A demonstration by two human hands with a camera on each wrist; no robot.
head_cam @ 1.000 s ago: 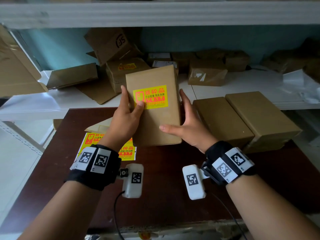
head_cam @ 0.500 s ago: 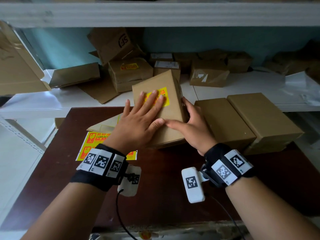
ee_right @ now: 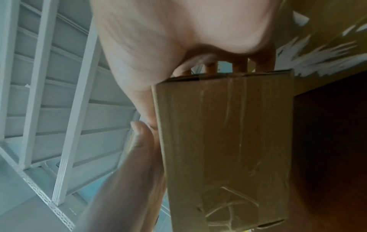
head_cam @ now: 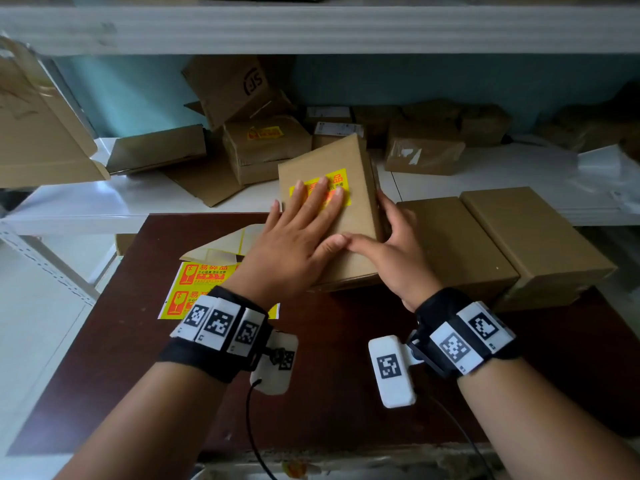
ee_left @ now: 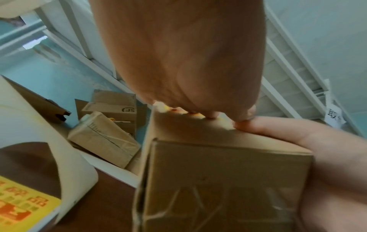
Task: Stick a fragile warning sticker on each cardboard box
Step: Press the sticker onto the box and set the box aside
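A brown cardboard box (head_cam: 353,216) lies tilted at the table's far edge, with a yellow fragile sticker (head_cam: 341,180) on its top face. My left hand (head_cam: 301,230) lies flat on that face, its straight fingers pressing on the sticker. My right hand (head_cam: 391,247) grips the box's right side, with the thumb on top near the front corner. In the right wrist view the fingers (ee_right: 238,66) hook over the far edge of the box (ee_right: 224,141). The left wrist view shows my left fingertips (ee_left: 212,116) on the yellow sticker edge. A sheet of yellow stickers (head_cam: 194,289) lies left of the box.
Two plain brown boxes (head_cam: 453,247) (head_cam: 533,233) sit side by side at the right of the dark table (head_cam: 329,386). Behind it, a white shelf (head_cam: 104,202) holds several boxes, one bearing a sticker (head_cam: 266,133), and loose cardboard. Another shelf board (head_cam: 311,29) runs overhead.
The box has gone from held nearly upright to lying lower and flatter. My left hand has shifted from its left side to lie flat over the sticker.
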